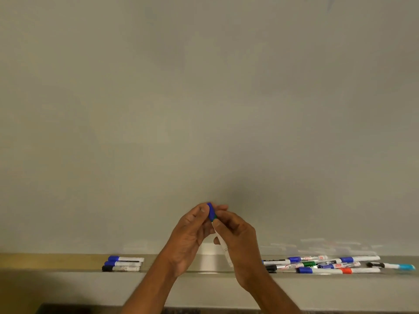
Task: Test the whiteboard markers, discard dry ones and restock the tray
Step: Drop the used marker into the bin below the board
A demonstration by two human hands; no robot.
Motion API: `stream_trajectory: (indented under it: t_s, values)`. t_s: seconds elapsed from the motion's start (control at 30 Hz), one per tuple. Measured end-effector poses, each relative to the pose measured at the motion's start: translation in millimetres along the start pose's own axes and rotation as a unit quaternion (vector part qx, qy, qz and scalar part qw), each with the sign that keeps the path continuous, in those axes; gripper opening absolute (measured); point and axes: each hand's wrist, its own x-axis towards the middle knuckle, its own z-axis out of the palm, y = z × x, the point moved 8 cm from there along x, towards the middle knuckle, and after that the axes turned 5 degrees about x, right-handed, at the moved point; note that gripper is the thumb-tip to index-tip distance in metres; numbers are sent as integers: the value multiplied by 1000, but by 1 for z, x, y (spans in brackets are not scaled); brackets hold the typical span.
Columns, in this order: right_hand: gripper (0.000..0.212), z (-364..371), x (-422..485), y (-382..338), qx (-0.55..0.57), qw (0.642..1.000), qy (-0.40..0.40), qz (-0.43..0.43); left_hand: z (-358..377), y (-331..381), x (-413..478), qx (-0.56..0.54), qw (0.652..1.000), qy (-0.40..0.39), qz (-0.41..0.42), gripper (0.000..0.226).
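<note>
A long, narrow tray of dull metal (68, 261) has a bright shiny patch (207, 260) in its middle. Well to the left of this patch, three white plastic markers lie side by side, close together, with their caps away from the patch: a rear blue-capped marker (125, 259), a middle blue-capped marker (123, 264) and a front black-capped marker (121, 268). To the right of the patch lies a loose pile of white markers (294, 266), some crossing. Among them are a green-banded marker (309, 264) and a blue-capped marker with an orange band (339, 271). Farthest from the patch, just beside the pile, lies a black-capped marker with a light blue end (391, 266).
</note>
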Motion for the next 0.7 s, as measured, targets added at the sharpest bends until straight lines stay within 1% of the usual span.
stream_trajectory:
  t_s: [0.1,0.13,0.2,0.23,0.3,0.4,0.5,0.57,0.7]
  values:
    - [13,7,-9,-25,25,999,-17,21,12,33,-9,-10,999,-23,21,44]
    - [17,11,-12,-33,51,998,-34,32,17,45,-12,-19,999,-34,26,42]
    - [35,17,-19,-46,106,991,-63,56,29,65,-18,-19,997,-61,34,35]
    - [41,18,-21,-53,118,988,-71,63,34,73,-21,-9,997,-73,39,35]
    - [46,21,-24,-66,126,987,-82,66,41,87,-24,7,994,-90,52,41]
    - [50,25,-26,-83,131,984,-96,73,49,105,-29,15,993,-99,65,53]
    - [48,25,-29,-100,106,989,-85,55,57,124,-36,6,992,-93,80,51]
    - [48,23,-31,-109,93,993,-59,37,59,138,-38,-3,992,-80,102,42]
    - [46,23,-33,-118,98,994,-25,29,52,167,-36,-38,988,-15,146,40]
